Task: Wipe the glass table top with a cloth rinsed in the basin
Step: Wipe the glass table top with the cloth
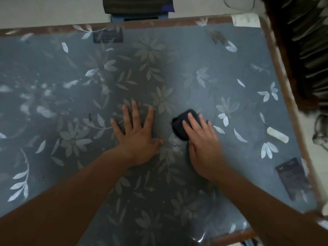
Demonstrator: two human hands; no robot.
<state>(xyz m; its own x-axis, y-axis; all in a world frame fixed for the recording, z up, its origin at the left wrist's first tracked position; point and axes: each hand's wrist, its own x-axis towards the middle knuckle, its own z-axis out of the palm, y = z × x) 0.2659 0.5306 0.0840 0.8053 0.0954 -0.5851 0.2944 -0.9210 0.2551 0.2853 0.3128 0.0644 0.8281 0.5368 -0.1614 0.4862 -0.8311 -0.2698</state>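
The glass table top [221, 55] is grey-blue with a pale flower and leaf pattern and fills most of the view. A dark, bunched cloth [182, 124] lies on the glass near the middle. My right hand [202, 141] presses down on the cloth with straight fingers laid over it. My left hand [136, 134] rests flat on the glass just left of the cloth, fingers spread. A small wet smear [174, 142] shows on the glass between the two hands. No basin is in view.
A dark flat phone-like object [292, 180] lies near the table's right edge, and a pale oblong mark [277, 134] sits above it. A brown wooden frame [177, 22] borders the glass. A blue stool [138, 15] stands beyond the far edge.
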